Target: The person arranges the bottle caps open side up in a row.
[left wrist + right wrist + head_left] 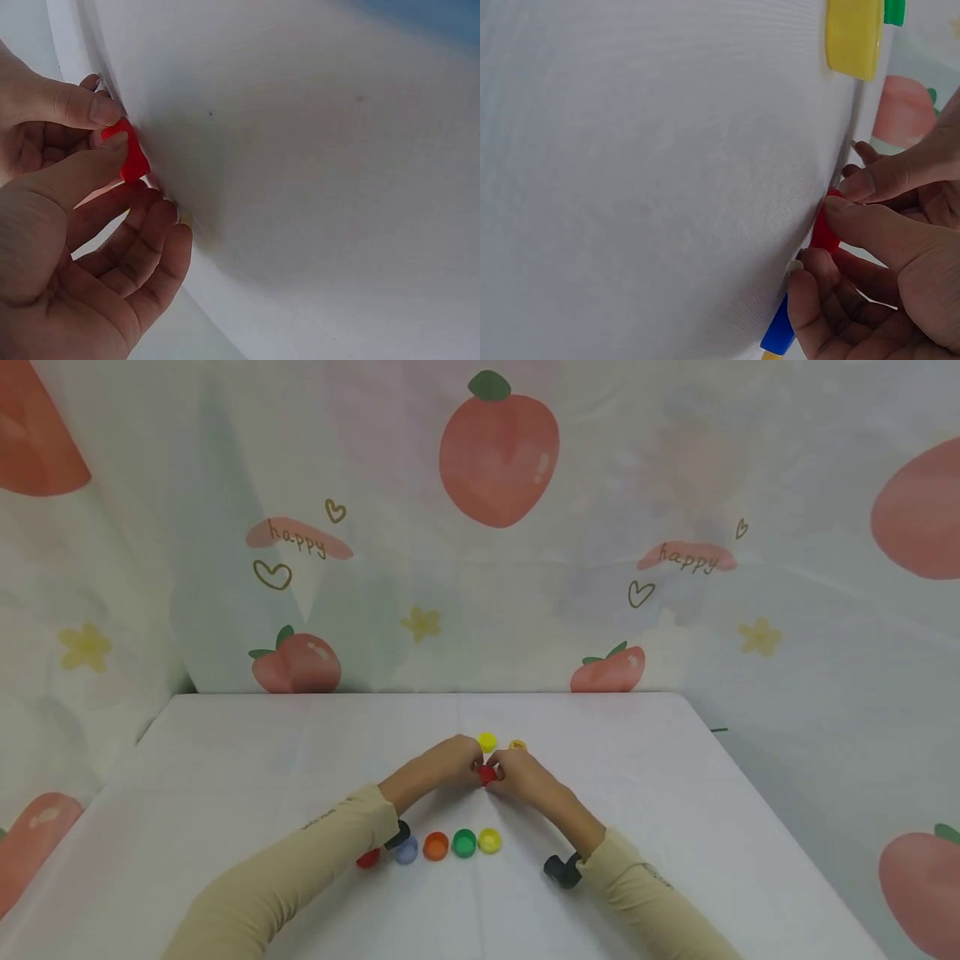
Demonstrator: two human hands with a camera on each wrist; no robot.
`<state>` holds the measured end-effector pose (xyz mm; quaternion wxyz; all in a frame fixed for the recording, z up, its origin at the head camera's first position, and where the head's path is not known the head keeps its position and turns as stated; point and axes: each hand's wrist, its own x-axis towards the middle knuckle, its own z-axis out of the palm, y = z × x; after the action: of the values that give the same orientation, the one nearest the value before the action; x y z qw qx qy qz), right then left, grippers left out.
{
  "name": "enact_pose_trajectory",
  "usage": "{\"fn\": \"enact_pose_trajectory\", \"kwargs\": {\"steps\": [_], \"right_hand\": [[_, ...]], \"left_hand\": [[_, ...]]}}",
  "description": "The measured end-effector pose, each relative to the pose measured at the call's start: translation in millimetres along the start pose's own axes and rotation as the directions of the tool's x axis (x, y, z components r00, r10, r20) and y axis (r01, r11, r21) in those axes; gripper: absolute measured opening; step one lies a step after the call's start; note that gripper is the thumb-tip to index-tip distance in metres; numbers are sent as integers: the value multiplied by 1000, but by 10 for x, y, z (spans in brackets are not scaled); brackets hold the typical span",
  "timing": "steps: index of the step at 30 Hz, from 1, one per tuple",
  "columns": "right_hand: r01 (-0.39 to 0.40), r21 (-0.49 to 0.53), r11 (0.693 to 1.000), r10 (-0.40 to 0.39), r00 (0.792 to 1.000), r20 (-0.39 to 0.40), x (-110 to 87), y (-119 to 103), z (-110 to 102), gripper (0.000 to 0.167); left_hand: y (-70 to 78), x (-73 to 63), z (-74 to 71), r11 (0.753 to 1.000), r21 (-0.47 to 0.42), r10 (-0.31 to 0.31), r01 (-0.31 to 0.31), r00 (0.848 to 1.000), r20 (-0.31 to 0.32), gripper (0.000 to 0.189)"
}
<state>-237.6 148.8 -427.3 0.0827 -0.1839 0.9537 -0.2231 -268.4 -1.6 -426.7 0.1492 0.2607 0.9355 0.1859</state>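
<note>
Near the far middle of the white table, a small smooth red piece (487, 774) is between both hands. The left hand (456, 758) pinches one side of it, the thumb (112, 142) lying on its face in the left wrist view. From the other side the right hand (528, 777) pinches it with thumb and finger. The fingers cover much of the red piece (826, 223), so its exact kind cannot be told. Just behind the hands lie a yellow round piece (487, 742) and a yellow-orange one (517, 745), the latter partly hidden by the right hand.
Nearer the person stands a row of small round cups: red (368, 858), lavender (407, 851), orange (436, 846), green (464, 843) and yellow (490, 841). The left forearm partly covers the red one. A blue piece (778, 330) shows beside the right hand. Black cameras (562, 870) sit at the wrists.
</note>
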Motion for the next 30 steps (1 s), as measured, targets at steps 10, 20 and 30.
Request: {"fn": "enact_pose_trajectory", "kwargs": {"steps": [10, 20, 30], "right_hand": [[2, 0, 1000, -2, 1000, -12, -39, 3, 29, 27], [36, 7, 999, -36, 996, -76, -82, -20, -61, 28], [100, 86, 991, -87, 985, -151, -156, -9, -107, 31]], "left_hand": [[3, -37, 14, 1000, -4, 26, -26, 1000, -2, 20], [-13, -86, -102, 995, -53, 86, -86, 996, -6, 22], [22, -161, -164, 982, -142, 108, -122, 989, -103, 22]]}}
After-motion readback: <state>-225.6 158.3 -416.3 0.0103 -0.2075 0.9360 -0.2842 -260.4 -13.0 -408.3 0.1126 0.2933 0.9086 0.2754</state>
